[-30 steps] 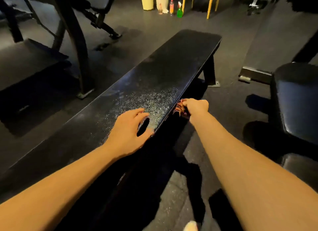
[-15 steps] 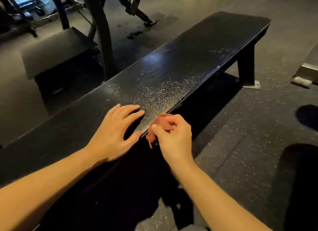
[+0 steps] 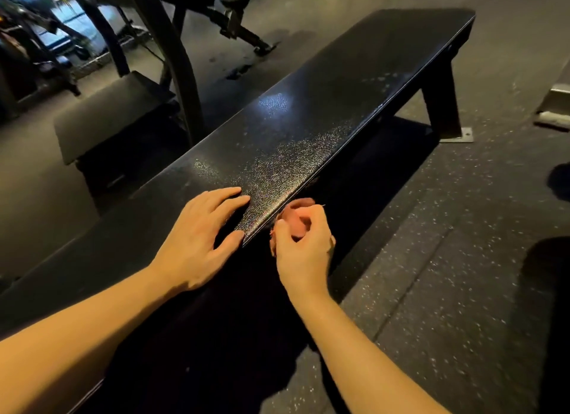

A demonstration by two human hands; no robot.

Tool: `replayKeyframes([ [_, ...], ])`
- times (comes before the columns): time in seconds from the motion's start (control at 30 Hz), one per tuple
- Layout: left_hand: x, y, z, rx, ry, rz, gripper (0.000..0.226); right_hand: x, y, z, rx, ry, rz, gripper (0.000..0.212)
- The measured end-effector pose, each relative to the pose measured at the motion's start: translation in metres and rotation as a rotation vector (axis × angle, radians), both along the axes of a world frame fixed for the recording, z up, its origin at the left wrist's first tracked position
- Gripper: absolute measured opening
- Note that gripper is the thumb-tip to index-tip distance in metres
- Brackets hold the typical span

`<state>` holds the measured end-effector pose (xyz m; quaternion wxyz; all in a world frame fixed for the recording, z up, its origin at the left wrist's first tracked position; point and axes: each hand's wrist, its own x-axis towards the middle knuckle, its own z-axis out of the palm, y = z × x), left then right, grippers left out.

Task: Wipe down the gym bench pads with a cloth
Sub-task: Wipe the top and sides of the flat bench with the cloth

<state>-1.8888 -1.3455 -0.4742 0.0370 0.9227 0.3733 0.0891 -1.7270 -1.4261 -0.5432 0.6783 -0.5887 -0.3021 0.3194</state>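
The right hand (image 3: pixel 303 247) has its grip clenched on the reddish cloth (image 3: pixel 294 217), pressed at the bench (image 3: pixel 354 83) side edge; the pad runs lengthwise away beyond it. The left hand (image 3: pixel 197 237) lies flat, released, just beside.

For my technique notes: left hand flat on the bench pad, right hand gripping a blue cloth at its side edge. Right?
Not blue: the head view shows a reddish-pink cloth. Otherwise right: left hand flat on the bench pad, right hand gripping the cloth at its side edge.
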Motion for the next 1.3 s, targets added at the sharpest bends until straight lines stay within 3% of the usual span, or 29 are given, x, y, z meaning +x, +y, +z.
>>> replayKeyframes([
  [0.1,-0.001,0.000,0.000,-0.006,-0.005,-0.001,0.058,-0.027,-0.031,-0.001,0.041,-0.189,0.201,0.013],
  [0.27,-0.001,0.002,-0.001,-0.012,-0.006,0.003,0.058,0.053,0.040,0.002,-0.051,-0.152,-0.179,0.018],
  [0.37,-0.002,0.002,-0.003,-0.014,0.015,0.004,0.060,0.048,0.034,0.007,-0.050,-0.154,-0.266,0.011],
  [0.53,0.000,0.002,-0.001,-0.015,0.043,0.017,0.062,0.003,-0.008,0.005,0.087,-0.355,0.126,0.010],
  [0.73,-0.002,0.002,-0.001,-0.027,0.034,0.020,0.061,0.085,0.054,0.004,-0.096,-0.265,-0.217,0.011],
  [0.8,-0.001,0.002,-0.001,-0.032,0.035,0.027,0.062,0.055,0.036,0.005,-0.042,-0.291,-0.168,0.007],
  [0.93,-0.001,0.003,-0.001,-0.013,0.039,0.021,0.061,-0.004,-0.018,-0.001,0.087,-0.495,0.211,0.006],
  [1.03,0.000,0.002,0.000,-0.027,0.045,0.031,0.061,0.037,0.018,-0.002,0.038,-0.499,0.034,0.008],
  [1.17,-0.002,0.002,-0.002,-0.027,0.043,0.030,0.061,0.078,0.055,0.003,-0.089,-0.310,-0.229,0.005],
  [1.23,-0.002,0.003,-0.002,-0.036,0.039,0.036,0.061,0.049,0.039,0.004,-0.035,-0.315,-0.188,0.001],
  [1.3,-0.001,0.004,-0.002,-0.038,0.028,0.040,0.061,0.008,0.006,0.000,0.059,-0.395,0.043,0.002],
])
